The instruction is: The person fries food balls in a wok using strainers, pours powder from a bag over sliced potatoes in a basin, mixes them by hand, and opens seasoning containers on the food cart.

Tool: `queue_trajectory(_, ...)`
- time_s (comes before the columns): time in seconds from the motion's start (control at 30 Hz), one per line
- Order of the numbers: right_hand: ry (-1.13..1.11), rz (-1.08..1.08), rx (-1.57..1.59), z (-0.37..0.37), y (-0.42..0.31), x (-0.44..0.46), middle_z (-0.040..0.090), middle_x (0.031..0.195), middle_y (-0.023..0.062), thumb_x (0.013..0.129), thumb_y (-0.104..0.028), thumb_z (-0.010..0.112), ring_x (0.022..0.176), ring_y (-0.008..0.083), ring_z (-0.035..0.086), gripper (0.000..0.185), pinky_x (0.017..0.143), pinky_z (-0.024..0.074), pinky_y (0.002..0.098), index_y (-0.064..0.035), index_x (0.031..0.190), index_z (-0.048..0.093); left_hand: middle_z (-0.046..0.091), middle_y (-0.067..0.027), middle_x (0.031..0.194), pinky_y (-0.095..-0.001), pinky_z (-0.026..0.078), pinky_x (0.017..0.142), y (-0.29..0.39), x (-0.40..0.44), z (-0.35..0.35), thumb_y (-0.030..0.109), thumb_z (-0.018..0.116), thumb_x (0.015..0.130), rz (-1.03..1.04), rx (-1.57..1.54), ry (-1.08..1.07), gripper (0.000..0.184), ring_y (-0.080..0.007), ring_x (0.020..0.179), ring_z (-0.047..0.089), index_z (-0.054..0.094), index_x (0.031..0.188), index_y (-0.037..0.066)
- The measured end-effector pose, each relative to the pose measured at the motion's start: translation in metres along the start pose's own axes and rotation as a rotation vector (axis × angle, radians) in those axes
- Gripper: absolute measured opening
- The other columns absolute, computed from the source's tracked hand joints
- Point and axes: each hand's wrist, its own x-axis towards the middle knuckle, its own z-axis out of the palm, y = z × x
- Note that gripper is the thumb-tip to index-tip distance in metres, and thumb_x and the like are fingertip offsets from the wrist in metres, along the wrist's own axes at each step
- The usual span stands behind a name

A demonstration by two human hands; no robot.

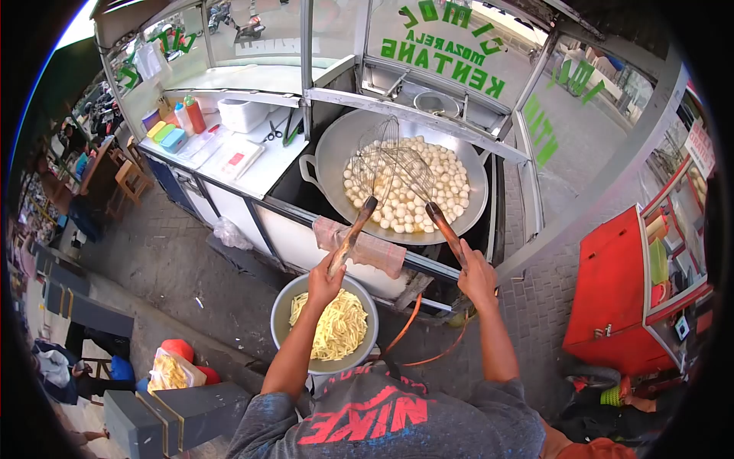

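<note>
Head view: the pale round balls (451, 183) lie crowded in bubbling, yellowish liquid inside your wide metal wok (333, 145), at the cart's burner opening. They look smooth and whitish, without clear browning. Over them, the wire heads of the left whisk (352, 239) and right whisk (447, 229) overlap. Your left hand (326, 283) has its grip clamped round one wooden handle; your right hand (477, 271) is likewise closed on the other.

A patterned cloth (359, 246) hangs over the cart's near edge. Below it, near your left forearm, a grey basin (282, 321) holds yellow-white strips (339, 329).

Left of the wok, your white desk (256, 173) carries an orange-red squeeze bottle (194, 116), a white container (243, 115), scissors (272, 131) and small yellow, green and blue boxes (163, 135); you cannot tell what those boxes contain.
</note>
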Motion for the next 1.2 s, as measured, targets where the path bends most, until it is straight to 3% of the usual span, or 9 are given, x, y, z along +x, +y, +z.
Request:
queue_trajectory(0.2,-0.026,-0.050,-0.154,-0.019,0.028,0.021,0.055,0.093,0.0106,0.072,0.001,0.063,0.085,0.0348,0.062,0.073,0.069,0.0491,0.0481,-0.0197,0.140,0.046,0.068,-0.0112,0.091,-0.0276,0.049,0.073,-0.024,-0.014,0.000,0.014,0.068,0.085,0.087,-0.257,0.030,0.041,-0.0100,0.082,0.059,0.059,0.120,-0.005)
queue_trajectory(0.5,-0.044,-0.150,-0.258,-0.042,0.039,0.032,0.056,0.093,0.0107,0.072,0.002,0.062,0.085,0.0333,0.062,0.073,0.068,0.0498,0.0469,-0.0193,0.140,0.046,0.067,-0.0078,0.098,-0.0260,0.047,0.080,-0.036,-0.011,-0.011,0.014,0.067,0.087,0.072,-0.451,0.032,0.040,-0.0113,0.088,0.057,0.057,0.121,-0.006)
queue_trajectory(0.53,-0.085,-0.157,-0.276,-0.046,0.035,0.031,0.056,0.093,0.0109,0.072,0.002,0.062,0.085,0.0335,0.062,0.074,0.068,0.0498,0.0471,-0.0193,0.140,0.045,0.067,-0.0076,0.098,-0.0253,0.047,0.080,-0.042,-0.008,-0.023,0.015,0.068,0.087,0.070,-0.285,-0.005,0.041,-0.0111,0.089,0.057,0.058,0.120,-0.006)
queue_trajectory(0.57,-0.070,-0.171,-0.264,-0.052,0.033,0.029,0.055,0.094,0.0113,0.072,0.002,0.062,0.085,0.0339,0.062,0.075,0.069,0.0495,0.0478,-0.0193,0.141,0.044,0.066,-0.0075,0.096,-0.0255,0.046,0.078,-0.034,-0.009,-0.033,0.016,0.068,0.087,-0.043,-0.270,-0.051,0.041,-0.0104,0.087,0.056,0.058,0.120,-0.006)
queue_trajectory(0.73,-0.072,-0.125,-0.304,-0.058,0.030,0.034,0.056,0.095,0.0114,0.072,0.000,0.065,0.084,0.0341,0.063,0.077,0.069,0.0495,0.0481,-0.0200,0.143,0.042,0.064,-0.0046,0.090,-0.0249,0.045,0.069,-0.026,-0.011,-0.043,0.015,0.068,0.087,-0.081,-0.263,-0.088,0.041,-0.0082,0.079,0.053,0.058,0.121,-0.006)
queue_trajectory(0.83,-0.116,-0.157,-0.321,-0.059,0.029,0.031,0.056,0.096,0.0114,0.073,-0.001,0.066,0.083,0.0345,0.063,0.077,0.069,0.0495,0.0481,-0.0204,0.143,0.041,0.063,-0.0030,0.088,-0.0236,0.044,0.067,-0.035,-0.009,-0.037,0.013,0.067,0.087,0.112,-0.293,0.003,0.040,-0.0070,0.077,0.051,0.058,0.122,-0.005)
queue_trajectory(0.93,-0.043,-0.127,-0.286,-0.059,0.030,0.033,0.058,0.092,0.0103,0.069,0.002,0.063,0.084,0.0347,0.061,0.079,0.068,0.0493,0.0480,-0.0240,0.141,0.044,0.063,-0.0021,0.087,-0.0230,0.043,0.064,-0.028,-0.016,-0.042,0.012,0.066,0.087,-0.027,-0.309,-0.060,0.040,-0.0062,0.075,0.051,0.057,0.122,-0.005)
queue_trajectory(1.03,-0.024,-0.165,-0.249,-0.063,0.026,0.032,0.058,0.090,0.0108,0.068,0.003,0.063,0.084,0.0347,0.061,0.079,0.067,0.0492,0.0478,-0.0234,0.140,0.045,0.062,-0.0021,0.086,-0.0228,0.042,0.062,-0.016,-0.019,-0.042,0.013,0.066,0.087,0.073,-0.306,-0.047,0.041,-0.0062,0.072,0.050,0.057,0.123,-0.004)
queue_trajectory(1.2,-0.040,-0.162,-0.252,-0.063,0.029,0.033,0.058,0.091,0.0111,0.067,0.003,0.063,0.084,0.0344,0.061,0.078,0.068,0.0491,0.0469,-0.0224,0.139,0.047,0.063,-0.0033,0.088,-0.0224,0.043,0.066,-0.025,-0.020,-0.044,0.013,0.066,0.088,-0.002,-0.298,-0.072,0.041,-0.0065,0.076,0.051,0.057,0.124,-0.004)
